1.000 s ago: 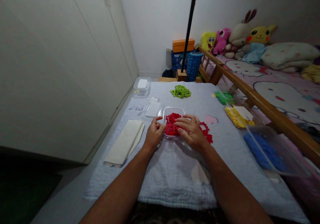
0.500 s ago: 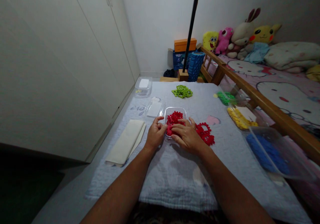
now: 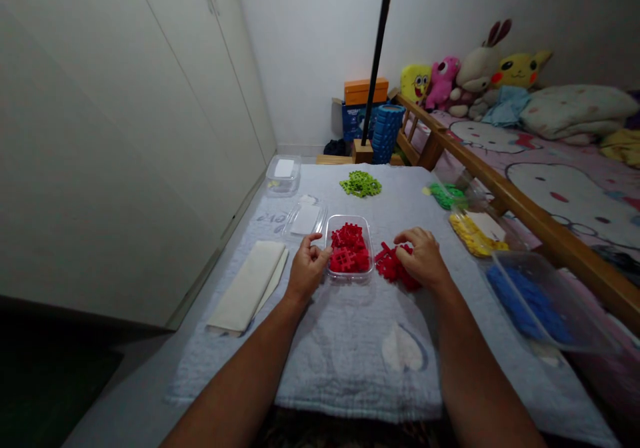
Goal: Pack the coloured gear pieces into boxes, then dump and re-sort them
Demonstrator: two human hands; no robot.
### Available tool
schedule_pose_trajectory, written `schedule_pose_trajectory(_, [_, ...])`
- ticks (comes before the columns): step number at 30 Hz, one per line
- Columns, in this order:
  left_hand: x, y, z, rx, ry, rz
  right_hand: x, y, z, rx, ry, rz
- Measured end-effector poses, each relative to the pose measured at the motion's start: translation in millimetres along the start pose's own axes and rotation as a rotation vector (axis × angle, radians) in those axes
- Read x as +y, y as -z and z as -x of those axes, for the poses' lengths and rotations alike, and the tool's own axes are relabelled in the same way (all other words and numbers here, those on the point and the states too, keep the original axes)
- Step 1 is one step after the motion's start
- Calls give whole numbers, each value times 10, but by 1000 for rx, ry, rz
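Observation:
A clear plastic box point(image 3: 327, 229) filled with red interlocking pieces point(image 3: 349, 251) stands mid-table on a pale blue cloth. My left hand point(image 3: 306, 268) rests against the box's left wall, thumb and fingers closed on its edge. Right of the box lies a loose pile of red pieces point(image 3: 389, 265). My right hand point(image 3: 423, 257) sits on that pile with fingers curled over several of them.
A clear lid point(image 3: 305, 218) and a folded white cloth point(image 3: 249, 285) lie left of the box. A green pile point(image 3: 361, 183) and a lidded box point(image 3: 283, 171) sit farther back. Boxes of green point(image 3: 447, 195), yellow point(image 3: 474, 233) and blue pieces point(image 3: 531, 300) line the right edge by a wooden bed rail point(image 3: 530, 216).
My right hand has left the top of the red box and moved right onto the loose red pile. The left hand has stayed at the box's left side.

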State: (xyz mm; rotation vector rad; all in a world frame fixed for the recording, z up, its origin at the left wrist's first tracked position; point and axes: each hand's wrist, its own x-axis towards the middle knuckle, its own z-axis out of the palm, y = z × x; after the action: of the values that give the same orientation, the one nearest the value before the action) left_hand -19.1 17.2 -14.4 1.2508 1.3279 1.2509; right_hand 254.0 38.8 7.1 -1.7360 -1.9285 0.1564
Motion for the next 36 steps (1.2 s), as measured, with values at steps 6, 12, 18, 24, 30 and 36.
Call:
schedule_pose_trajectory(6, [-10,40,-5,-56,-39,-97,40,7,40,-226,9,62])
schedule_pose_trajectory(12, [53,-1,25,-76,3,-175,59,5,21,-273,41,-90])
schedule_pose_trajectory(18, [34,-70,14,21,47,-170,-91,59,0,41,120,-265])
schedule_pose_trajectory(24, [29,-74,25,44,37,-101,-561,-66,108,140,323,-424])
schedule_pose_trajectory(30, [39,-64,28,48,15,-40,-778,-254,170,88,323,-395])
schedule_pose_trajectory(36, [51,-61,28,70,11,-22,-521,-118,91,124,215,-336])
